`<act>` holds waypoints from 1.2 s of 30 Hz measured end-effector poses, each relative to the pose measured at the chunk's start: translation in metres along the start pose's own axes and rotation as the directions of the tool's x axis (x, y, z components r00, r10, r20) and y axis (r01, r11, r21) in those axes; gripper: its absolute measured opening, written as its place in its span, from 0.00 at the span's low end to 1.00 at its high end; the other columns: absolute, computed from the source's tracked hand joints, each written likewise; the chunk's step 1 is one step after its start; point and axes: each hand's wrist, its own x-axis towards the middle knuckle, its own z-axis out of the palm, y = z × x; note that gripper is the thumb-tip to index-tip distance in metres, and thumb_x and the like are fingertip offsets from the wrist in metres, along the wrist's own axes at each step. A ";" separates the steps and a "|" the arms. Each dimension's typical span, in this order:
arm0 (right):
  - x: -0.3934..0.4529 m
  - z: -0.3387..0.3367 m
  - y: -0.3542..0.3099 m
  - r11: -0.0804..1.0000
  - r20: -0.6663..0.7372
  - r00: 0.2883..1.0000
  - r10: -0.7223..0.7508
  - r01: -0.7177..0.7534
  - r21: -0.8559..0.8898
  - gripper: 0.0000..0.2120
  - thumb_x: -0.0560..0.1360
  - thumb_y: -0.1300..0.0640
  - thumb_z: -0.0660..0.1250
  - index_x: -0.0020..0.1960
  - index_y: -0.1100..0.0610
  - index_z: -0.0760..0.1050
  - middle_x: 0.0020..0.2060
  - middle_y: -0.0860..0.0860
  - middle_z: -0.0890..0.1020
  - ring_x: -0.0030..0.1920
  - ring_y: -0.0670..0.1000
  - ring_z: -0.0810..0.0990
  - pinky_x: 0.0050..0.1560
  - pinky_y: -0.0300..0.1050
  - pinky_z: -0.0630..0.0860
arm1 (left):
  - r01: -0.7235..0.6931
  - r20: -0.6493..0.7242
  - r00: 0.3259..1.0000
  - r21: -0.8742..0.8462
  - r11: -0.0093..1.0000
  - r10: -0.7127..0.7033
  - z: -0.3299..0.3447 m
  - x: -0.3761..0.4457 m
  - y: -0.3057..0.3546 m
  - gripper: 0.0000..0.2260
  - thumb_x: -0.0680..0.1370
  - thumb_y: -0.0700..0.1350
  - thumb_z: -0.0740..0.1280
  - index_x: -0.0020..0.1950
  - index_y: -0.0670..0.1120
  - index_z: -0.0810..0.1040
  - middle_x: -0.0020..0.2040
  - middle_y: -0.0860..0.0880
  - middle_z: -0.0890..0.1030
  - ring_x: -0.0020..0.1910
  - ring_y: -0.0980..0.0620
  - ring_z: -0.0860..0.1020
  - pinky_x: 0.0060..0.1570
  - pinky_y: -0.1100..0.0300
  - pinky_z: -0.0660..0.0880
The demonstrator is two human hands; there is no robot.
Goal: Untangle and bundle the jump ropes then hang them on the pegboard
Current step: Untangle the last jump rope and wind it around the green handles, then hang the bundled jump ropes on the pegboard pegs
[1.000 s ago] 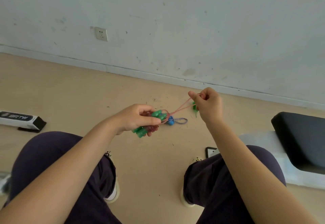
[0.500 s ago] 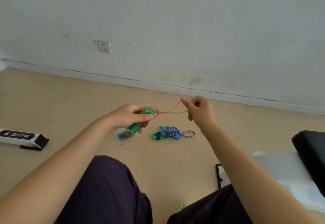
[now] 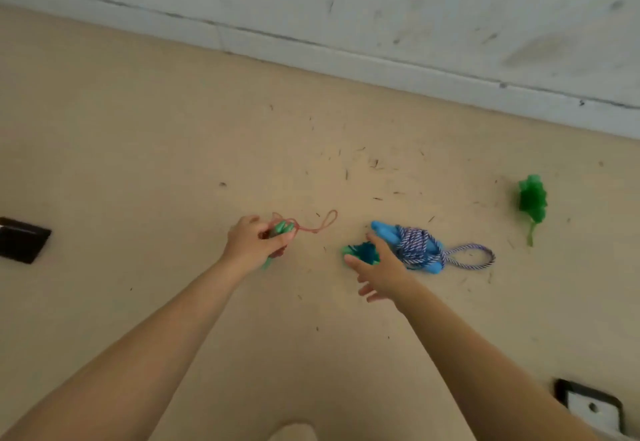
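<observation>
Starting at the far left, a dark flat object (image 3: 22,245) lies at the frame's nine o'clock edge on the beige floor (image 3: 138,149). Next comes the left hand (image 3: 254,245), its grip curled tight around the green handles of the thin red-cord jump rope (image 3: 281,229). A small red loop (image 3: 327,221) pokes out toward two o'clock from the fist, and the handles' long axis runs from roughly seven to one o'clock. Half a second back the right hand was pinching that loop and pulling it taut; it has since let go and the loop holds its shape, so this bundle looks tied off and ready to hang.

Further right, the right hand (image 3: 381,267) reaches down with fingers spread, holding nothing, its fingertips at a small teal-green tufted piece (image 3: 363,253); whether they touch it I cannot tell. Just beyond lies the blue-handled jump rope wound in blue-and-white braided cord (image 3: 415,246), already bundled, its long axis running ten to four o'clock, with a loop (image 3: 471,257) pointing toward three o'clock. The person seems to be gathering finished bundles for the pegboard, which is out of view now. At two o'clock sits a green frilly plastic piece (image 3: 532,200), well apart, and at five o'clock a dark-rimmed white device (image 3: 590,406).
</observation>
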 end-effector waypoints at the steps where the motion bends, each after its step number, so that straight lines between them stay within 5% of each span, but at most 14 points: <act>1: 0.017 0.005 0.006 1.000 -0.006 0.999 0.031 -0.031 -0.004 0.38 0.75 0.40 0.69 0.77 0.41 0.53 0.62 0.53 0.75 0.40 0.54 0.84 0.30 0.42 0.79 | 0.045 0.019 0.999 0.066 0.997 -0.046 0.005 0.013 -0.010 0.20 0.73 0.56 0.76 0.55 0.42 0.85 0.67 0.39 0.74 0.69 0.43 0.72 0.66 0.55 0.68; 4: 0.049 0.017 0.020 1.000 -0.102 0.995 0.012 -0.010 0.024 0.29 0.75 0.41 0.69 0.71 0.43 0.62 0.61 0.49 0.72 0.50 0.57 0.81 0.30 0.46 0.80 | 0.069 0.069 0.995 0.108 0.992 -0.076 0.019 0.035 -0.029 0.17 0.71 0.54 0.78 0.52 0.42 0.85 0.60 0.35 0.76 0.63 0.40 0.75 0.65 0.50 0.71; 6: 0.058 0.024 0.023 0.997 -0.157 0.986 -0.049 0.059 0.058 0.18 0.76 0.45 0.70 0.63 0.46 0.69 0.56 0.50 0.76 0.47 0.56 0.80 0.42 0.55 0.83 | 0.056 0.095 0.993 0.074 0.996 -0.063 0.025 0.035 -0.027 0.14 0.70 0.52 0.79 0.46 0.43 0.85 0.46 0.40 0.78 0.48 0.43 0.79 0.52 0.52 0.75; 8: 0.053 0.028 0.019 0.991 -0.127 0.989 -0.070 0.084 0.105 0.10 0.78 0.52 0.69 0.58 0.47 0.73 0.50 0.50 0.78 0.40 0.54 0.80 0.43 0.58 0.83 | 0.136 0.129 0.984 -0.138 0.981 -0.119 0.029 0.026 -0.015 0.09 0.71 0.50 0.78 0.44 0.47 0.83 0.41 0.46 0.82 0.37 0.51 0.81 0.43 0.58 0.75; 11: 0.021 0.025 0.002 0.969 -0.042 0.996 -0.080 0.088 0.229 0.04 0.79 0.56 0.66 0.51 0.47 0.76 0.44 0.46 0.79 0.39 0.50 0.79 0.36 0.50 0.84 | 0.281 0.185 0.957 -0.388 0.878 -0.224 0.025 0.000 0.012 0.08 0.75 0.54 0.72 0.49 0.51 0.82 0.40 0.53 0.86 0.38 0.58 0.84 0.43 0.55 0.78; 14: -0.034 0.003 -0.027 0.950 -0.051 0.979 -0.197 0.203 0.236 0.07 0.79 0.61 0.66 0.46 0.51 0.78 0.38 0.46 0.78 0.39 0.48 0.77 0.38 0.38 0.78 | 0.392 0.294 0.916 -0.512 0.764 -0.272 0.006 -0.044 0.058 0.12 0.78 0.59 0.67 0.55 0.54 0.80 0.46 0.53 0.85 0.45 0.54 0.83 0.43 0.46 0.82; 17: -0.109 -0.034 -0.075 0.947 0.045 0.976 -0.212 0.194 0.256 0.12 0.79 0.58 0.67 0.56 0.41 0.79 0.41 0.47 0.80 0.40 0.49 0.79 0.43 0.46 0.80 | 0.423 0.335 0.903 -0.579 0.698 -0.269 -0.027 -0.098 0.125 0.13 0.80 0.62 0.62 0.60 0.59 0.77 0.59 0.53 0.83 0.56 0.49 0.82 0.48 0.45 0.81; 20: -0.197 -0.077 -0.133 0.930 0.130 0.967 -0.220 0.168 0.326 0.36 0.76 0.56 0.71 0.70 0.25 0.59 0.48 0.55 0.81 0.38 0.50 0.83 0.40 0.47 0.82 | 0.370 0.335 0.925 -0.679 0.634 -0.181 -0.069 -0.161 0.205 0.22 0.82 0.57 0.62 0.70 0.44 0.72 0.66 0.38 0.78 0.65 0.38 0.77 0.60 0.40 0.77; 23: -0.297 -0.121 -0.194 0.929 0.120 0.967 -0.225 0.176 0.326 0.47 0.74 0.58 0.74 0.76 0.31 0.47 0.52 0.55 0.80 0.42 0.50 0.85 0.42 0.43 0.81 | 0.359 0.375 0.922 -0.725 0.588 -0.100 -0.126 -0.233 0.293 0.24 0.76 0.57 0.67 0.63 0.39 0.79 0.61 0.34 0.81 0.59 0.37 0.80 0.61 0.42 0.76; 27: -0.440 -0.181 -0.277 0.905 0.105 0.955 -0.276 0.222 0.363 0.24 0.71 0.63 0.72 0.64 0.53 0.70 0.52 0.57 0.80 0.45 0.55 0.84 0.48 0.60 0.82 | 0.376 0.450 0.892 -0.791 0.482 0.042 -0.208 -0.337 0.404 0.15 0.75 0.59 0.70 0.51 0.50 0.86 0.53 0.44 0.86 0.53 0.45 0.84 0.57 0.48 0.80; 32: -0.593 -0.242 -0.348 0.747 -0.004 0.921 -0.390 0.319 0.584 0.22 0.66 0.63 0.73 0.56 0.59 0.68 0.41 0.55 0.81 0.37 0.55 0.82 0.37 0.52 0.81 | 0.282 0.313 0.950 -0.871 0.403 0.013 -0.288 -0.447 0.499 0.10 0.73 0.56 0.72 0.47 0.52 0.87 0.43 0.49 0.83 0.39 0.51 0.81 0.57 0.46 0.72; 36: -0.683 -0.265 -0.382 0.710 -0.052 0.905 -0.423 0.366 0.602 0.19 0.71 0.48 0.74 0.48 0.59 0.69 0.36 0.58 0.75 0.30 0.56 0.77 0.33 0.50 0.78 | 0.149 0.176 0.984 -0.896 0.419 0.027 -0.329 -0.519 0.548 0.07 0.75 0.50 0.71 0.42 0.48 0.82 0.34 0.52 0.79 0.32 0.55 0.80 0.58 0.47 0.74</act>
